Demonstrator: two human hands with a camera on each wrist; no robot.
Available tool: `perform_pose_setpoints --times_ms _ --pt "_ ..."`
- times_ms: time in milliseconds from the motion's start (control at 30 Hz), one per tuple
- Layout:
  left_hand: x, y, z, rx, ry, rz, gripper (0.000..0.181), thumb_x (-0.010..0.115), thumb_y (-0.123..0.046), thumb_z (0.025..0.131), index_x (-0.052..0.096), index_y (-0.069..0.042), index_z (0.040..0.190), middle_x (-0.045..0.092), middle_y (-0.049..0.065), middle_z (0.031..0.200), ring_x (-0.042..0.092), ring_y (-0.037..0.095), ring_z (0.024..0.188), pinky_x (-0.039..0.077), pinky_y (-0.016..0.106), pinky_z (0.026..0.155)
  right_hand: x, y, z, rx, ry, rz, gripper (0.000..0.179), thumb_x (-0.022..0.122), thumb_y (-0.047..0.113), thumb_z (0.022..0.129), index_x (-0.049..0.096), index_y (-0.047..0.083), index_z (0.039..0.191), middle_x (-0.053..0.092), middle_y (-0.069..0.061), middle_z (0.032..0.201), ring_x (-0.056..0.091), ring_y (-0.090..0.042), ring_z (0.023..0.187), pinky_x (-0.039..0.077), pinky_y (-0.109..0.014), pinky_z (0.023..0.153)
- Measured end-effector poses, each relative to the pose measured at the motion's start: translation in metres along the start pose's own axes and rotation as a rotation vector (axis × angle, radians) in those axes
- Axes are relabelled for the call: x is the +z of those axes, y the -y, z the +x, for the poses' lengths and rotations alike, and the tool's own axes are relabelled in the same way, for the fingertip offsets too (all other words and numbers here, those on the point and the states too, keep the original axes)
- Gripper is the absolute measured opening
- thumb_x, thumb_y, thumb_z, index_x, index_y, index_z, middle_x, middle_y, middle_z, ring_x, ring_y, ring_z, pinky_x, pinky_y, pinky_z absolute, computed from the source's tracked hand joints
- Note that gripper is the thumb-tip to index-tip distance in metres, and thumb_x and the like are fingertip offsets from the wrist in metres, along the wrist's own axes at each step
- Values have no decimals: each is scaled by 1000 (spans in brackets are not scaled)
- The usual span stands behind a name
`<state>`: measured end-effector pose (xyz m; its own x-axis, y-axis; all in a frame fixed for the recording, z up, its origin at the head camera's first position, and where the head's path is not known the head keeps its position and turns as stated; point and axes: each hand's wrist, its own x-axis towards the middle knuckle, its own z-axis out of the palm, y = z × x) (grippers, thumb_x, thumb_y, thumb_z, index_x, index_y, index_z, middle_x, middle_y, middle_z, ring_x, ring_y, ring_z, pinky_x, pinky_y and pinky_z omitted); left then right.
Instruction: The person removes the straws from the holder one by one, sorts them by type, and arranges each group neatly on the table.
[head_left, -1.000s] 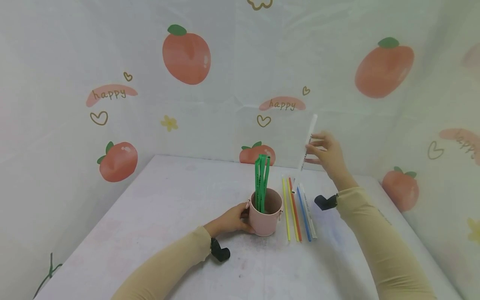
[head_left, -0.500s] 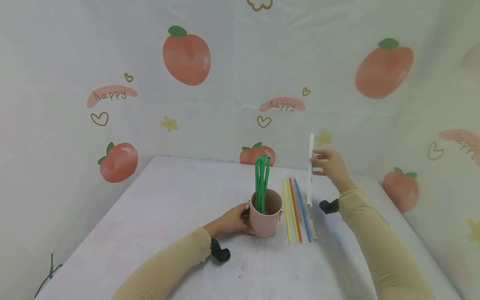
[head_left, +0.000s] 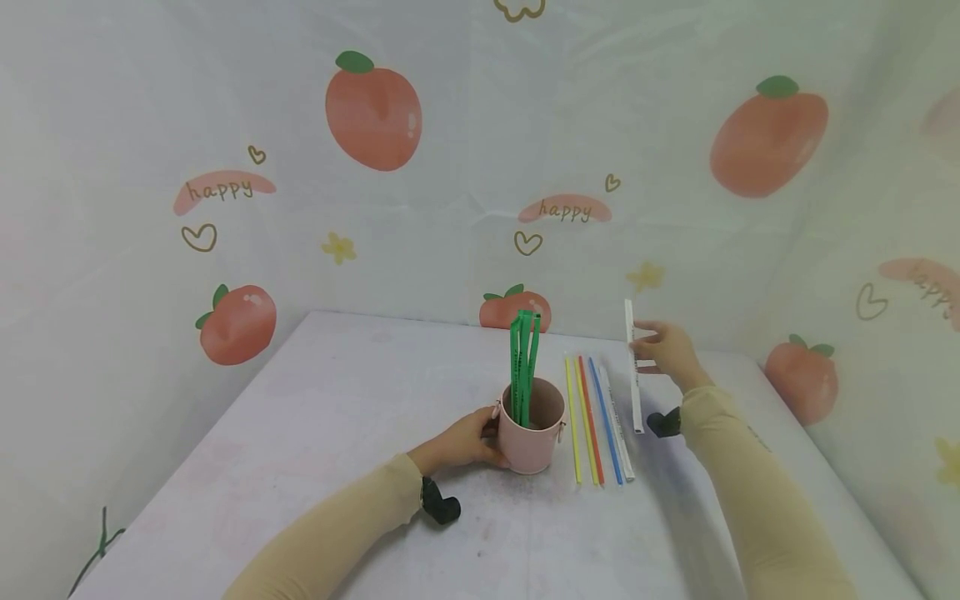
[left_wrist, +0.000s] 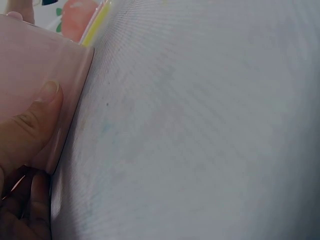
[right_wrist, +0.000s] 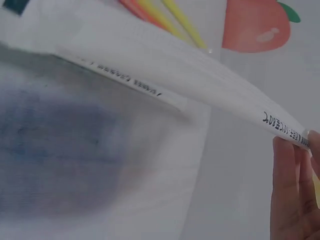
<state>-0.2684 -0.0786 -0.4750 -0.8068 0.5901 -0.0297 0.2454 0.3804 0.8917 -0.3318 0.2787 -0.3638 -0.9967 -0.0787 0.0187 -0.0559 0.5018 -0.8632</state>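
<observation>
Both hands have something: left hand (head_left: 459, 437) grips a pink bucket (head_left: 527, 450) from its left side, thumb low on the outer wall, and right hand (head_left: 666, 352) pinches a printed white stick (head_left: 636, 400) off to the bucket's right, up around the stick's upper half.

OK, going left to right. Way out left of the bucket there's a green cord (head_left: 102, 537) by the edge of the tabletop (head_left: 337, 400). Nearer to it you get the left sleeve (head_left: 337, 525) and a black wrist piece (head_left: 440, 504), then the hand, which covers a bit of the bucket's side.

Bucket's upright, with a bunch of green sticks (head_left: 523, 358) in it, poking well above the rim and leaning to its left half. Its front wall hides their bottom ends.

Just right of the bucket is a row lying flat: two yellow sticks (head_left: 572, 421), then a red one (head_left: 591, 421), a blue one (head_left: 605, 421), and white on the end (head_left: 616, 421). So that whole row sits between bucket and held stick. That one stands nearly upright; can't tell if its bottom end touches the table.

Peach-print backdrop (head_left: 420, 208) hangs behind the bucket.
</observation>
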Motion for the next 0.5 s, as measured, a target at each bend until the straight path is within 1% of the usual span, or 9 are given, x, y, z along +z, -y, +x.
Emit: perform_pose_setpoints --times_ms 67,233,300,367,467,500 --pt "0 0 0 2 -3 4 88 84 -11 73 35 -3 146 46 10 146 51 26 130 41 40 111 1 -7 1 12 10 -4 59 58 4 95 32 -5 147 51 -38 128 68 -31 97 59 -44 81" --pt "-1 -1 -1 6 -4 -8 88 84 -10 73 35 -3 146 46 10 146 50 26 131 40 40 112 7 -20 3 54 31 -12 58 59 3 94 33 -5 146 53 -36 128 68 -35 98 59 -46 81" --pt "-1 -1 -1 6 -1 -11 88 84 -10 74 35 -3 146 46 10 146 50 26 131 40 40 112 9 -25 3 75 39 -22 59 59 2 94 33 -5 146 54 -35 127 69 -32 93 58 -47 82" --pt "-1 0 -1 6 -1 -6 88 84 -10 74 35 -3 146 46 10 146 50 26 131 40 40 112 11 -29 3 94 45 -28 58 60 2 93 34 -6 145 55 -34 125 70 -25 86 58 -48 82" --pt "0 1 0 7 1 4 88 84 -11 74 35 -3 147 47 10 145 50 26 130 41 39 111 14 -35 3 119 52 -39 58 61 1 92 36 -7 144 58 -33 121 68 -14 77 60 -45 79" --pt "0 2 0 6 1 6 88 84 -11 74 35 -3 147 47 10 145 51 26 130 41 39 111 15 -37 3 125 55 -39 58 62 1 92 36 -8 143 59 -32 120 67 -13 75 61 -43 77"
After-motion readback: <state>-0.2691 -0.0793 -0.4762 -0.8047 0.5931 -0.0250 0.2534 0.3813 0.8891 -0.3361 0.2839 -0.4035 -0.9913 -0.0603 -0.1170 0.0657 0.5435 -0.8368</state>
